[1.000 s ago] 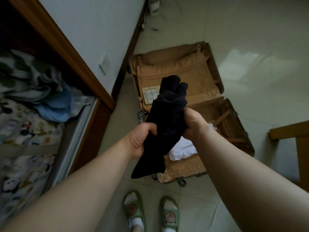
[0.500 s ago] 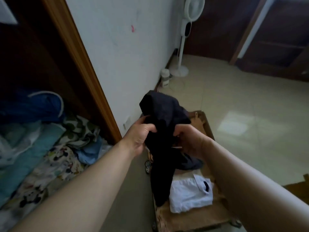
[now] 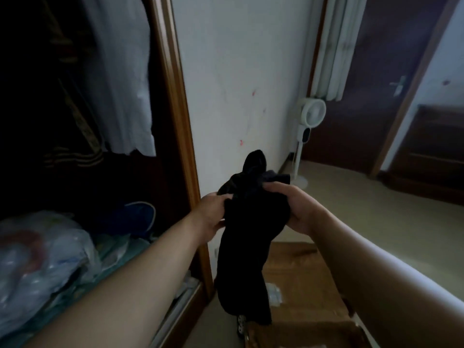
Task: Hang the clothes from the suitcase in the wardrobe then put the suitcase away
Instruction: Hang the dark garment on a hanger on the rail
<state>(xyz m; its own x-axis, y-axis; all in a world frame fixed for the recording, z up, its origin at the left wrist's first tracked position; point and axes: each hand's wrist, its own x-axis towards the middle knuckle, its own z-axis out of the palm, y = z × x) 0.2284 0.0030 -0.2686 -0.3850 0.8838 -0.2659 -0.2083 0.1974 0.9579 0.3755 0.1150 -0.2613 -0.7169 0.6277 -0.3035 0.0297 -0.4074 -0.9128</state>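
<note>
I hold a dark garment [image 3: 247, 237] bunched at chest height, its lower part dangling toward the floor. My left hand [image 3: 212, 213] grips its left side and my right hand [image 3: 288, 209] grips its right side. Below the garment lies the open brown suitcase [image 3: 301, 280] on the floor, mostly hidden by my right arm and the cloth. To the left stands the open wardrobe [image 3: 180, 126], dark inside, with a white shirt [image 3: 125, 79] and a dark striped garment [image 3: 72, 146] hanging in it.
Folded bedding and a plastic-wrapped bundle [image 3: 37, 259] fill the wardrobe's lower shelf, with a blue item [image 3: 139, 217] behind. A white standing fan [image 3: 307, 131] stands by the wall ahead. A dark door [image 3: 371, 84] and low dark furniture [image 3: 431, 151] are at the right.
My view has tilted up from the suitcase toward the wall and wardrobe. Both hands have lifted the dark garment higher and keep their hold on it.
</note>
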